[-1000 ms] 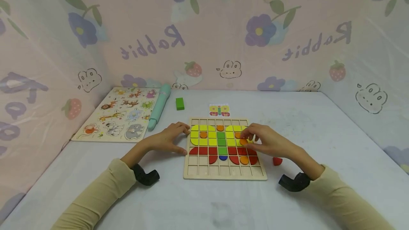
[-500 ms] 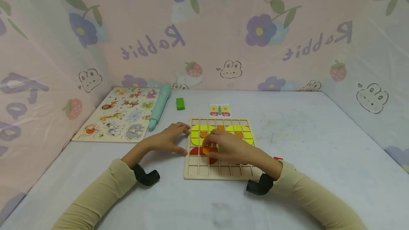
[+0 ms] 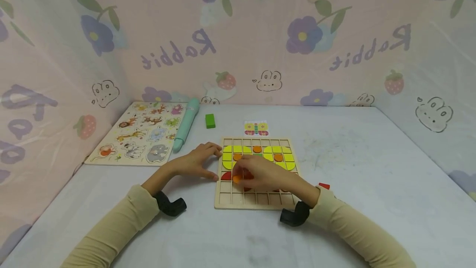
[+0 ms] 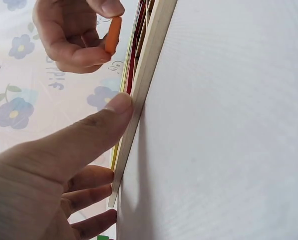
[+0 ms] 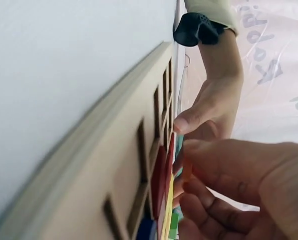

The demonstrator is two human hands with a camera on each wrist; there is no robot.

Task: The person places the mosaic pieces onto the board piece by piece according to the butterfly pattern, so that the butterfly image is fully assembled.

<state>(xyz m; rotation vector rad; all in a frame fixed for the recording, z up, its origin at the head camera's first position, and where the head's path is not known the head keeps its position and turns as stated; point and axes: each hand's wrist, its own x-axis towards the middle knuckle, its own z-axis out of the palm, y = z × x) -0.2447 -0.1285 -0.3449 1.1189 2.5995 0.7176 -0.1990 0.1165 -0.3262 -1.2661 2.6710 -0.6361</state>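
Observation:
A wooden grid board (image 3: pixel 262 207) lies in the middle of the table, holding yellow pieces (image 3: pixel 290 164), red pieces (image 3: pixel 226 175) and orange round pieces (image 3: pixel 278 158) in its cells. My right hand (image 3: pixel 262 173) is over the board's left half and pinches one orange round piece (image 4: pixel 114 36) on edge between thumb and fingers, above the red row. Some red and green pieces are partly hidden beneath that hand. At the board's left edge, the thumb and relaxed fingers of my left hand (image 3: pixel 195 162) touch the rim. In the right wrist view a blue piece (image 5: pixel 147 229) shows low.
Behind the board lies a small butterfly picture card (image 3: pixel 256 128). A green block (image 3: pixel 210 121) stands to its left. Farther left are a teal stick-shaped object (image 3: pixel 186 125) and an animal puzzle board (image 3: pixel 137 137). One loose red piece (image 3: pixel 324 185) lies right of the grid board.
My right hand has lifted an orange round piece from the board's right side and carried it left, then slightly lower over the red row. My left hand has stayed at the rim.

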